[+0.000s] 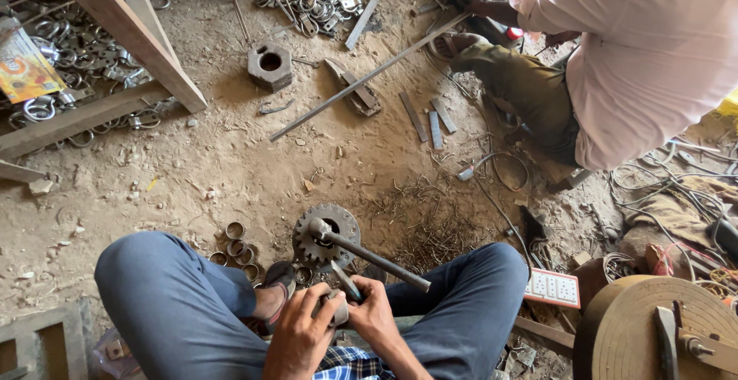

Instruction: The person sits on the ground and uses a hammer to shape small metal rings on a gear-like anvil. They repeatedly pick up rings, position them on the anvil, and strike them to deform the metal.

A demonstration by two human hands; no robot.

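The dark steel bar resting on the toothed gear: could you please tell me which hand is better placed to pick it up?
Probably the right hand: it sits nearest the dark steel bar, whereas the left hand lies farther off, cupping a small grey metal part.

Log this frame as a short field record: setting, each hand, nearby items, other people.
setting: dirt workshop floor, wearer seated cross-legged in blue trousers
left hand: left hand closed around a small metal part, grip partly hidden
right hand: right hand on the same part, beside a thin rod
in front: toothed gear wheel with a long metal bar resting on it
beside: short metal rings
other people: a person in a pink shirt crouching, upper right
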